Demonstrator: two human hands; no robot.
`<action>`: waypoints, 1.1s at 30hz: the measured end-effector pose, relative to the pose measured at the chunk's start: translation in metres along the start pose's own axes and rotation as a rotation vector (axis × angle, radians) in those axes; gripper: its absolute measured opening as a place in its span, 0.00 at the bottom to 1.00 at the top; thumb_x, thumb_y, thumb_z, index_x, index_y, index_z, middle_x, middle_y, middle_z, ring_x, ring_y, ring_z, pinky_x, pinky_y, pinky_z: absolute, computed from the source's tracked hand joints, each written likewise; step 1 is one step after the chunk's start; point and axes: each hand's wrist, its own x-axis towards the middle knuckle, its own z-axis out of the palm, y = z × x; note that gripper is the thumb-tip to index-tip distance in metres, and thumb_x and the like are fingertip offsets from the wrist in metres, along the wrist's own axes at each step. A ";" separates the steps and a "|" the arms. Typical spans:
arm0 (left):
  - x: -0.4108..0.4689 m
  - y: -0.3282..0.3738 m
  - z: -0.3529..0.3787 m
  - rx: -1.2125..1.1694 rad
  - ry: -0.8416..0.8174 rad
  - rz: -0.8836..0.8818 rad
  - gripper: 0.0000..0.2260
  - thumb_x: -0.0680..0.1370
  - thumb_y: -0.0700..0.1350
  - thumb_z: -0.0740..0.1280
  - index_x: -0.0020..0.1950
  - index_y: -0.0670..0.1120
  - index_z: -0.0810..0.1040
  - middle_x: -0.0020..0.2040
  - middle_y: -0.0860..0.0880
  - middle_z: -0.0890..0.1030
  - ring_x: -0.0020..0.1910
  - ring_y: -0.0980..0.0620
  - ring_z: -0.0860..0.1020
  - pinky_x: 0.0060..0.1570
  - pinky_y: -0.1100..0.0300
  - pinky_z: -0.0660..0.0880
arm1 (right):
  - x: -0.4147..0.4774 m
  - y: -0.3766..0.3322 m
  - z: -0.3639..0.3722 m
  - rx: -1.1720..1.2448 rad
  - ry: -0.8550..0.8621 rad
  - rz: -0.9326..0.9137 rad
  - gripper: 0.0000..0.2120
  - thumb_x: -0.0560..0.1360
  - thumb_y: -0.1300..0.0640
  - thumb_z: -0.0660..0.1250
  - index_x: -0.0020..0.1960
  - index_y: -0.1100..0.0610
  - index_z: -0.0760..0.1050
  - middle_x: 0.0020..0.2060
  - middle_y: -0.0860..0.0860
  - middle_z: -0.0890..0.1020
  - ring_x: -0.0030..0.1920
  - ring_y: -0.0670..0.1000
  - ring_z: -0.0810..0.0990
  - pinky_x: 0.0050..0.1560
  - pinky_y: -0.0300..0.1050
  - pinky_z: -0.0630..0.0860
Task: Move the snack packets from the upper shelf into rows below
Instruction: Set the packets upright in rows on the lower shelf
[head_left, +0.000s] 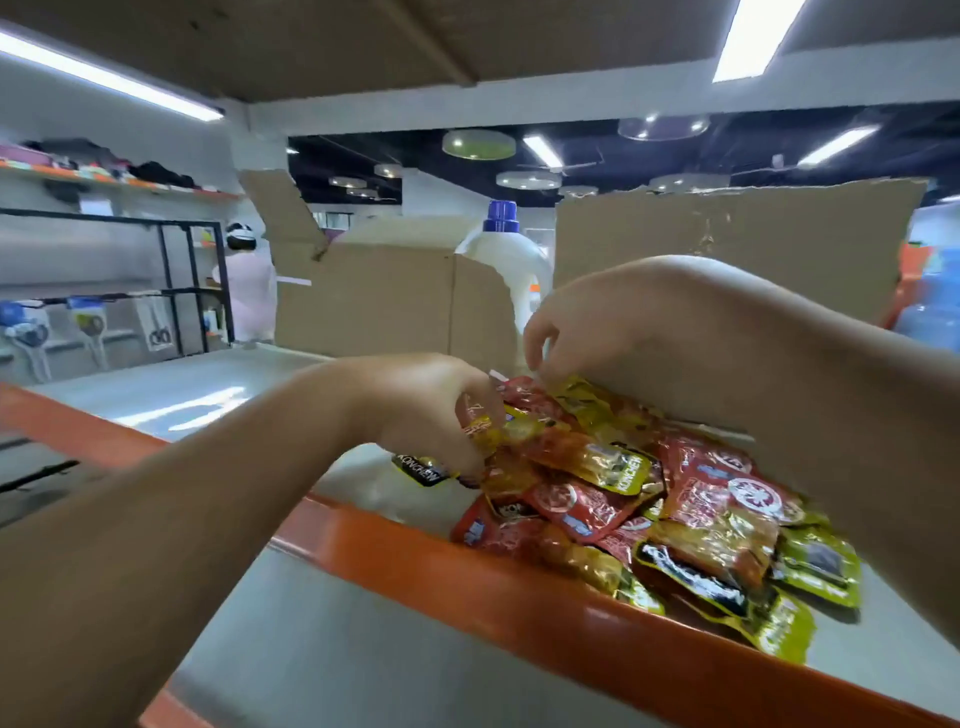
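Note:
A heap of several red, gold and green snack packets (675, 519) lies on the upper shelf (218, 395), just behind its orange front rail (467, 582). My left hand (421, 410) reaches over the rail and grips gold packets (498, 431) at the left edge of the heap, fingers curled round them. My right hand (587, 322) hovers over the back of the heap with fingers curled down, its fingertips pinching the top of a packet (524, 387) there. My right forearm hides part of the heap.
Open cardboard boxes (384, 301) stand behind the heap, with a white bottle with a blue cap (506, 249) between them. A grey shelf surface (363, 665) lies below the rail. A person (249, 280) stands far left by a black rack (171, 280).

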 end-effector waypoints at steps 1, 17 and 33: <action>0.003 -0.011 -0.005 -0.035 -0.008 0.040 0.19 0.70 0.52 0.77 0.58 0.65 0.77 0.52 0.59 0.82 0.46 0.58 0.81 0.44 0.57 0.81 | 0.013 -0.007 0.001 0.005 -0.059 0.023 0.07 0.76 0.42 0.70 0.50 0.43 0.79 0.48 0.44 0.81 0.51 0.49 0.81 0.54 0.50 0.80; 0.093 -0.071 -0.025 -0.158 -0.134 0.357 0.22 0.70 0.53 0.79 0.59 0.69 0.75 0.57 0.59 0.82 0.56 0.58 0.81 0.61 0.52 0.79 | 0.024 -0.022 0.029 0.213 -0.208 0.337 0.07 0.68 0.44 0.68 0.44 0.45 0.78 0.40 0.51 0.85 0.43 0.55 0.85 0.44 0.52 0.83; 0.094 -0.091 -0.013 -0.235 -0.098 0.342 0.22 0.67 0.57 0.81 0.57 0.70 0.77 0.57 0.63 0.79 0.49 0.63 0.80 0.52 0.59 0.78 | 0.028 0.005 0.052 0.213 -0.150 0.467 0.30 0.67 0.42 0.79 0.65 0.46 0.72 0.56 0.46 0.79 0.44 0.46 0.78 0.37 0.41 0.71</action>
